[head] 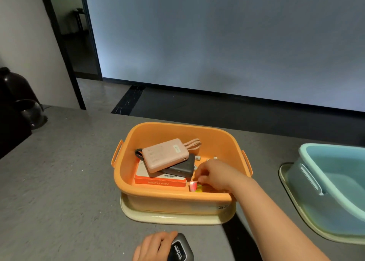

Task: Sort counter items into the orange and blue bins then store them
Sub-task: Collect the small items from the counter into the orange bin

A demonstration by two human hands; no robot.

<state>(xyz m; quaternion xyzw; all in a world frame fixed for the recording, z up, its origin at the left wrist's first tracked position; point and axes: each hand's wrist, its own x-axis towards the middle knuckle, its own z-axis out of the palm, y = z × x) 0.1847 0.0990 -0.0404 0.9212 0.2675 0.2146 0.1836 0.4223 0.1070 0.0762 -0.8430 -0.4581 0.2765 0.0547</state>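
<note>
Head view. A grey stone-look counter (59, 181) is seen from above, with 2 bins set on it.

Item 1: the orange bin (177, 197), at centre, is seated on a cream lid (173, 218) placed beneath it. Inside are stacked a pink power bank (166, 155) with a looped cable, laid on top of a dark grey power bank (180, 170), which in turn is laid across an orange-and-white box (158, 180). Small white pieces are visible further right on the bin floor; their kind cannot be told.

Item 2: the blue bin (331, 183), at the right edge, is partly cut off by the frame and is likewise seated on a cream lid (296, 205).

Item 3: the right hand (215, 174) is reached over the near right rim into the orange bin, fingers curled and pinched on a small red-and-yellow item (195, 186) at the near right corner of the bin floor.

Item 4: the left hand (156, 246), at the near edge of the counter, is wrapped around a small dark device (178, 250) with white lettering.

Item 5: a dark rounded vessel (17, 94) is placed at the far left of the counter.
</note>
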